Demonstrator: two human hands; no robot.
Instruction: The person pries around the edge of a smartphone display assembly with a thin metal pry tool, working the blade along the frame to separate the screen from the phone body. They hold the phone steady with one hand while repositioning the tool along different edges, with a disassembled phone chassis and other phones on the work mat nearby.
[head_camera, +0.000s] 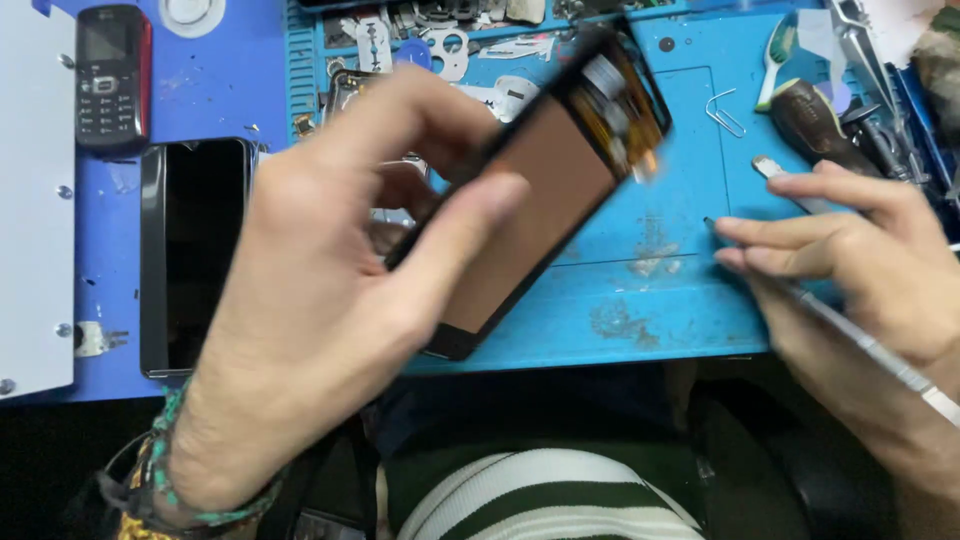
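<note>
Both hands work over a blue mat (690, 300). Left hand (330, 290) is clamped on an opened phone (545, 190), thumb across its copper-coloured back, tilted with its top toward 1 o'clock. Right hand (860, 250), at 3 o'clock of the phone and apart from it, pinches a thin metal tool (870, 345). At 9 o'clock a dark smartphone (195, 255) lies flat; a small keypad phone (112, 75) sits at 10 o'clock.
</note>
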